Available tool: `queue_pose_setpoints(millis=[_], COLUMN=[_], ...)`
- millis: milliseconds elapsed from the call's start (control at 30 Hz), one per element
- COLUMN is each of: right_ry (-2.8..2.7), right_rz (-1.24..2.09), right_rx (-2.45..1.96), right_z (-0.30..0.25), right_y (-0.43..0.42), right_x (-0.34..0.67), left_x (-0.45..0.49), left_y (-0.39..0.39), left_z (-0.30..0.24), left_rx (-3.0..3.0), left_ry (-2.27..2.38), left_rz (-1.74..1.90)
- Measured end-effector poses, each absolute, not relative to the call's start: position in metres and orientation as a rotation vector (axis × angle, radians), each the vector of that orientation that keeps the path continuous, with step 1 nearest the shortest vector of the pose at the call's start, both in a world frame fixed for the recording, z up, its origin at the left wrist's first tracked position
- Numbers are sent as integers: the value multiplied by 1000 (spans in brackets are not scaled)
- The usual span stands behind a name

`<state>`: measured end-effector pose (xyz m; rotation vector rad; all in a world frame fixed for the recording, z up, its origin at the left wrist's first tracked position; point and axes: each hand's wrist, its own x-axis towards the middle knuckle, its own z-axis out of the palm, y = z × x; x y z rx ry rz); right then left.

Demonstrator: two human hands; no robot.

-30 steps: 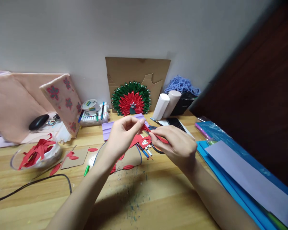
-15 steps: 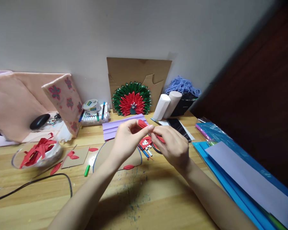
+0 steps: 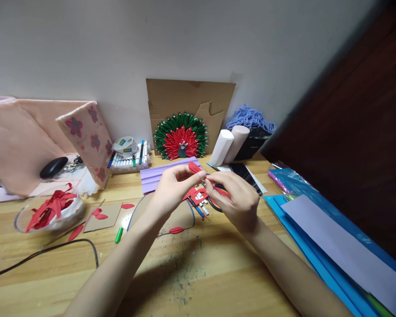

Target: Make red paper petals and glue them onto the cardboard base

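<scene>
A red leaf-shaped petal [image 3: 194,167] pokes up from between the thumb and fingers of my left hand [image 3: 173,189], closed in a pinch above the desk. Close against it, the fingertips of my right hand [image 3: 239,198] are pinched together at the petal's lower end. Below my right hand shows a red-and-black loop of scissors [image 3: 215,205], partly hidden by the fingers. Red scraps [image 3: 198,193] lie beneath the hands. Past my left forearm is a cardboard piece with a blue outline [image 3: 181,215], and one red petal [image 3: 176,230] rests at its near edge.
Left stands a clear bowl [image 3: 20,220] of red strips, near a small cardboard square [image 3: 110,215] with petals and a green marker cap [image 3: 119,235]. Behind are purple folded paper [image 3: 152,177], a marker box [image 3: 132,165] and a red-green peacock [image 3: 181,136]. Blue folders [image 3: 284,220] lie right.
Both hands have shifted very slightly left with the petal. My right fingertips have changed position a little at its end, and more of the scissors' loop shows.
</scene>
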<state>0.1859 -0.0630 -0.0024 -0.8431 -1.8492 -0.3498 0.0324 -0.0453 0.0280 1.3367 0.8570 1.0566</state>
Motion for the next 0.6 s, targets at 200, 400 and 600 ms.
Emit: queue_pose_setpoints(millis=[200,400,600], right_ry=[-1824,-1807,-1924], right_rz=[-349,-436,-270], right_rx=[-877,-901,-941], right_z=[-2,-6,-2], right_y=[-65,-64,-57], right_x=[187,185,190], left_x=[35,43,42], left_y=[-45,-48,-39], left_z=[23,14,3], left_rx=[1310,1119,1040], left_ry=[784,732,815], left_rz=[1013,1059,1106])
